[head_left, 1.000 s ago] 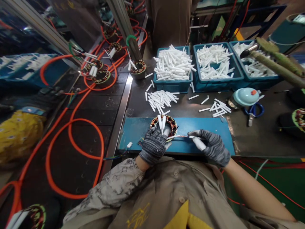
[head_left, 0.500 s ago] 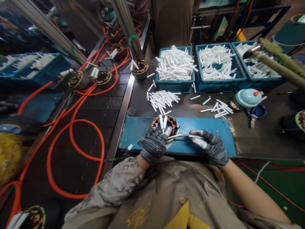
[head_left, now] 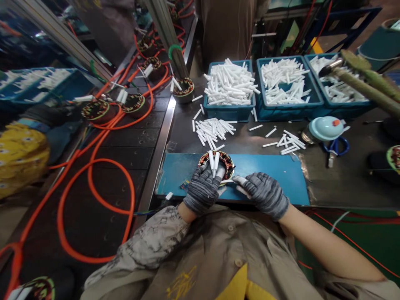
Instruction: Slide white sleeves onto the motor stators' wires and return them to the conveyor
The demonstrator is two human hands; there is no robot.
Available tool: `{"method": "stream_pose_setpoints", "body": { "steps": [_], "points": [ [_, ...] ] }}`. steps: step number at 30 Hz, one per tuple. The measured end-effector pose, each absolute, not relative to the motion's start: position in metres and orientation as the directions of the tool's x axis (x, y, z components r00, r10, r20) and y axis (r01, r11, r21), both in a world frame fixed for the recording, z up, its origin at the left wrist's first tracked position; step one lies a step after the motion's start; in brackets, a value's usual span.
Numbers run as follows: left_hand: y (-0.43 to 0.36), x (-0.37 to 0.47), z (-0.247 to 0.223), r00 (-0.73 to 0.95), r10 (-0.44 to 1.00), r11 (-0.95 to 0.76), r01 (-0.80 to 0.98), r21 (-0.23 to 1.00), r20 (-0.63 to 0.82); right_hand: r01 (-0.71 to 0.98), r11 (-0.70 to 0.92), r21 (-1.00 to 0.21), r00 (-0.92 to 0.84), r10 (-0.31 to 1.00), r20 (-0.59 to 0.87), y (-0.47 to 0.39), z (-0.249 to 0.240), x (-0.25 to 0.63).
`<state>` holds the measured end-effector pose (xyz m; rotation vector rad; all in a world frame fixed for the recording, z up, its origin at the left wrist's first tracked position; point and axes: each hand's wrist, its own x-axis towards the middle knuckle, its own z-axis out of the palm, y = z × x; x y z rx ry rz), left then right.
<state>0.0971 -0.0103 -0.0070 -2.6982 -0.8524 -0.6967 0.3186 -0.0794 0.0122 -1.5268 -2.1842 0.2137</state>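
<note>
Your left hand [head_left: 201,185], in a grey glove, grasps the ring [head_left: 230,163], a round wire-wound part lying on the blue mat [head_left: 278,164] by the near edge of the worktop [head_left: 340,183], towards its left corner. Two white tubes [head_left: 211,160] rise from the ring in a narrow V just above your left fingers. A third tube [head_left: 226,181] reaches from the ring's near right side to the fingertips of your right hand [head_left: 267,193]. Whether those fingertips pinch it or only rest against its end, I cannot tell.

The step in hand looks like handling that third tube beside the ring. It seems to call for a steady left hold and a light, straight touch from your right.

The mat's near edge runs just in front of your shirt [head_left: 231,250]. Left of your left hand, a white plug [head_left: 169,196] sits at the mat's near-left corner, beside the metal rail [head_left: 156,158] edging the worktop. Your widest room is to the right, where the mat runs on to its right edge. Past its far edge, a loose tube heap [head_left: 215,131] lies near the ring.
</note>
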Motion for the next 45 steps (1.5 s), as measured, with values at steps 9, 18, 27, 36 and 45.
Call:
{"method": "stream_pose_setpoints", "body": {
  "steps": [9, 18, 27, 36, 45],
  "points": [
    [-0.01, 0.095, -0.01, 0.754, 0.53, -0.799, 0.597, -0.069, 0.389, 0.432, -0.127, -0.893, -0.145, 0.967, -0.207, -0.081, 0.008, 0.298],
    [-0.011, 0.098, -0.02, 0.734, 0.579, -0.781, 0.625, -0.017, 0.355, 0.157, -0.455, -0.877, -0.184, 0.859, -0.479, -0.065, 0.015, 0.287],
    [-0.006, 0.085, -0.008, 0.785, 0.518, -0.835, 0.55, 0.003, 0.34, 0.095, -0.395, -0.914, 0.095, 0.918, -0.386, -0.078, -0.005, 0.315],
    [0.045, -0.019, 0.039, 0.504, 0.85, -0.471, 0.857, 0.212, -0.151, 0.503, -0.096, -0.859, 0.127, 0.991, -0.036, -0.094, -0.051, 0.34],
    [0.076, -0.141, 0.028, -0.147, 0.989, 0.145, 0.986, -0.076, -0.016, 0.598, 0.051, -0.8, 0.064, 0.992, 0.112, -0.092, -0.058, 0.338]
  ]
}}
